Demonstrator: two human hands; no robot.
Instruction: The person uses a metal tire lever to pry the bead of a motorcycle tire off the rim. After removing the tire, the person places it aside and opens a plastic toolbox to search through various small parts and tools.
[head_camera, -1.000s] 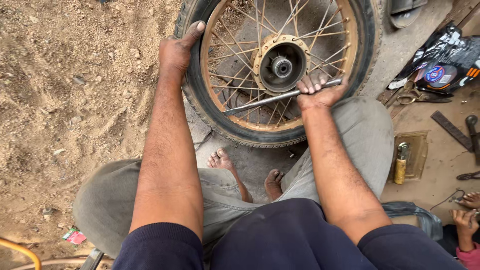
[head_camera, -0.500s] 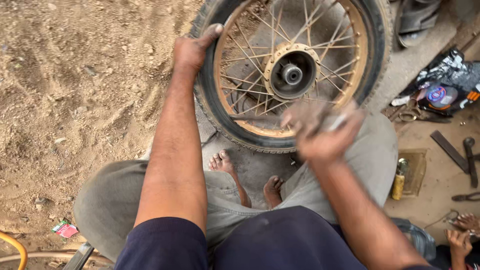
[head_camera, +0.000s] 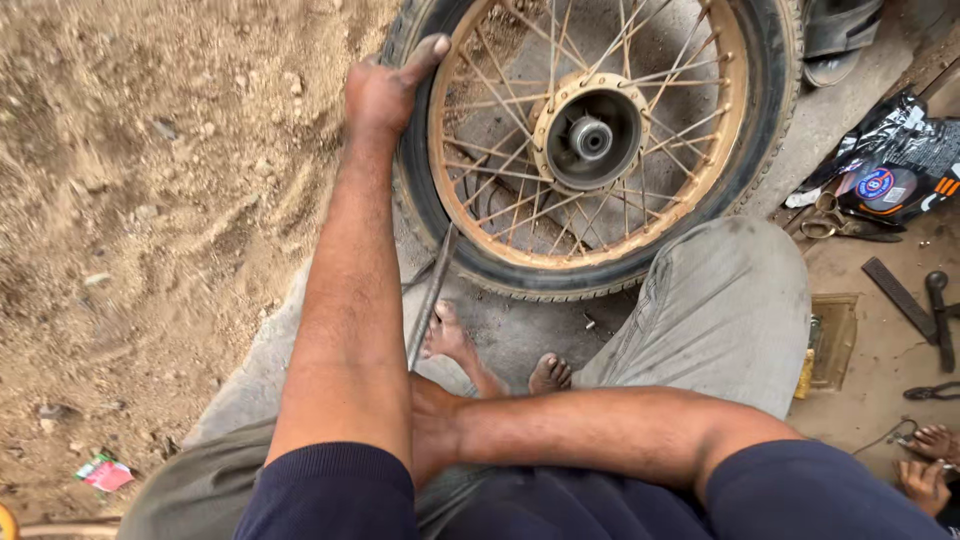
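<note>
A spoked motorcycle wheel (head_camera: 590, 140) with its tyre on is laid flat on the concrete floor (head_camera: 520, 330), at the edge where bare dirt (head_camera: 150, 200) begins. The left hand (head_camera: 385, 90) is rested on the tyre's left side, fingers (head_camera: 425, 52) stretched flat along the rubber, nothing grasped. A long metal tyre lever (head_camera: 432, 295) is seen with its upper end at the tyre's lower-left rim, its long axis running down toward the knees. The right hand (head_camera: 435, 430) is crossed behind the left forearm, mostly hidden; its grip on the lever's lower end cannot be made out. The left hand lies nearer the wheel.
</note>
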